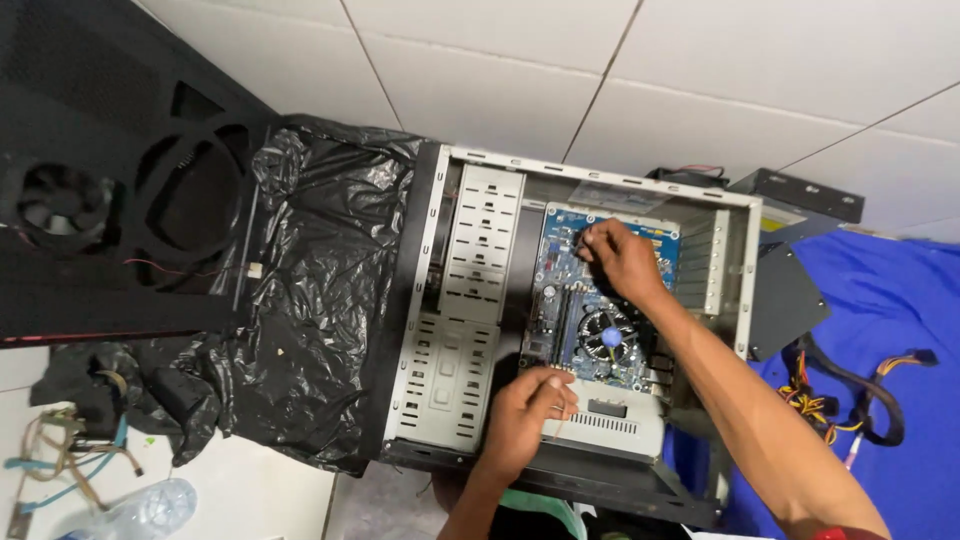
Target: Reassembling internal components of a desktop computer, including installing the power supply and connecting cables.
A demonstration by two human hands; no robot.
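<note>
An open grey computer case point(455, 300) lies on its side on the floor. Inside it sits a blue motherboard point(560, 290) with a round black cooler fan point(608, 335). My right hand point(622, 260) reaches across the board, and its bunched fingertips touch the board's far left corner. What they pinch is too small to see. My left hand point(525, 415) is curled shut and rests on the near edge of the board, beside the pale power supply point(620, 425). Nothing shows clearly inside it.
A crumpled black plastic bag point(310, 300) lies left of the case. A black side panel with a fan point(70, 200) stands further left. A blue cloth point(890, 330) with loose cables point(840, 400) and a drive point(800, 200) lies at the right. A plastic bottle point(150, 510) is at the bottom left.
</note>
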